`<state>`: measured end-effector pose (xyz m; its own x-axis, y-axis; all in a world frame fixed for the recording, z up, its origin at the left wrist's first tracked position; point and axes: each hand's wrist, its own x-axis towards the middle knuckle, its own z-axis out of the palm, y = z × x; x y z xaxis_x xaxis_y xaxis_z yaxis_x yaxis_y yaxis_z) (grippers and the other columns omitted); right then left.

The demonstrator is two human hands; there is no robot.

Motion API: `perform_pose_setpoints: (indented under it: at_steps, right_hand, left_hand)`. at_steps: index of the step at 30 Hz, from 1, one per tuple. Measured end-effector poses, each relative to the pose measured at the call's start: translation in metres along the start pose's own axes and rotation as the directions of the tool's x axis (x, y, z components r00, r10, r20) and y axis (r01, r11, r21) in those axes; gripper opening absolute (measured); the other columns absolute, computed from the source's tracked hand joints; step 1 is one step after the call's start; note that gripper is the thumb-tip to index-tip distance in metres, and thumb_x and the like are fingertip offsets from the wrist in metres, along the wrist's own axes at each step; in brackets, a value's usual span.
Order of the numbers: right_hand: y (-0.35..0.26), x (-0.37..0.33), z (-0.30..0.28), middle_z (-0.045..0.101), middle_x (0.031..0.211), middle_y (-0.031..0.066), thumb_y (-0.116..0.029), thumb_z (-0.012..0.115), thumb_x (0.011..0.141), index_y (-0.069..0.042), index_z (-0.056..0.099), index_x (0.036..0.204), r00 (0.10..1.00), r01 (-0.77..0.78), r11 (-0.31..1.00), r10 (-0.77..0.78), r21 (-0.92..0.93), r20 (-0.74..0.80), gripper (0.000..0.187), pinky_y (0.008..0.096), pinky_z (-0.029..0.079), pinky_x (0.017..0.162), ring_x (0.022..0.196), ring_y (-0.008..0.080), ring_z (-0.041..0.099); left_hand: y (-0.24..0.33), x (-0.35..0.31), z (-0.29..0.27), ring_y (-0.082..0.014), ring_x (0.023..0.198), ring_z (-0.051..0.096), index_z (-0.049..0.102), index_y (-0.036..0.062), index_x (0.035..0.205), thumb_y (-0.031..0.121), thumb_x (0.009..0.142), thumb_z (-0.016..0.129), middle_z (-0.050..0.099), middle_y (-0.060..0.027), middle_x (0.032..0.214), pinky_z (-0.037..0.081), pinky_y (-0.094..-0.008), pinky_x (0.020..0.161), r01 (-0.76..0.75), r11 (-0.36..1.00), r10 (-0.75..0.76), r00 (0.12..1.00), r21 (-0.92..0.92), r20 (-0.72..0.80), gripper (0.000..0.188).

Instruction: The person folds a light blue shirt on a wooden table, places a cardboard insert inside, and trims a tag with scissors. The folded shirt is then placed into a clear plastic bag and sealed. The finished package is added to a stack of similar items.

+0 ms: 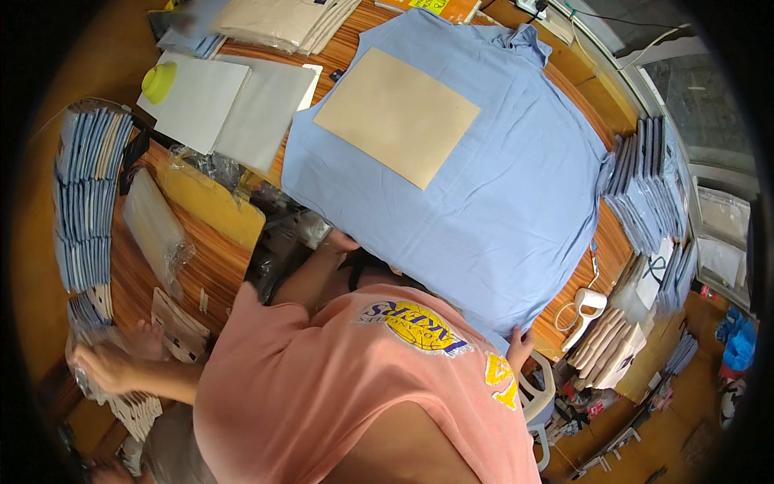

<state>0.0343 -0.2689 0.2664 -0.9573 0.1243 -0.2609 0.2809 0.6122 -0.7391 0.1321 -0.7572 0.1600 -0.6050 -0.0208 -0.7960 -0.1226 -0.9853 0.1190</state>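
Note:
A light blue shirt [516, 177] lies spread over the wooden table, its near edge hanging toward me. A tan rectangular board [395, 117] rests flat on its upper left part. My left hand [343, 241] is at the shirt's near edge, fingers curled in and partly hidden; it seems to grip the fabric there. Farther right, my right hand [518, 347] pinches the lower corner of the shirt, near the table's edge.
At the left, a co-worker's hand [105, 367] handles clear plastic beside stacked folded shirts [85, 202]. White sheets [197, 97] and a yellow-green round object [158, 82] lie at the upper left. More folded shirts [645, 185] and a white handheld tool [587, 310] are at the right.

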Motion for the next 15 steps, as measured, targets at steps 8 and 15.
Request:
perform_pose_setpoints:
  at_steps: [8, 15]
  right_hand:
    - [-0.056, 0.014, -0.012, 0.054, 0.118, 0.0104, -0.006, 0.061, 0.085, -0.004, 0.039, 0.131, 0.965, -0.18, 0.93, 0.105, 0.32, 0.24, 0.05, 0.0339, 0.047, 0.086, 0.099, 0.0203, 0.055]
    - [-0.139, 0.062, -0.033, 0.049, 0.128, 0.0088, -0.009, 0.063, 0.086, -0.005, 0.045, 0.13, 0.971, -0.24, 0.552, 0.126, 0.799, 0.204, 0.048, 0.0363, 0.046, 0.091, 0.114, 0.0225, 0.051]
  left_hand:
    - [0.002, -0.064, 0.041, -0.0284, 0.119, 0.046, 0.037, 0.0028, 0.134, 0.034, 0.097, 0.039, 0.043, -0.0104, 0.136, 0.035, -0.0391, 0.102, -0.726, 0.686, 0.633, 0.566, 0.043, -0.528, 0.049]
    - [0.059, -0.125, 0.189, -0.0219, 0.113, 0.048, 0.042, -0.0015, 0.126, 0.018, 0.091, 0.054, 0.049, -0.0151, 0.125, 0.037, -0.0329, 0.097, -0.778, 0.027, 0.913, 0.275, 0.628, 0.301, 0.041]
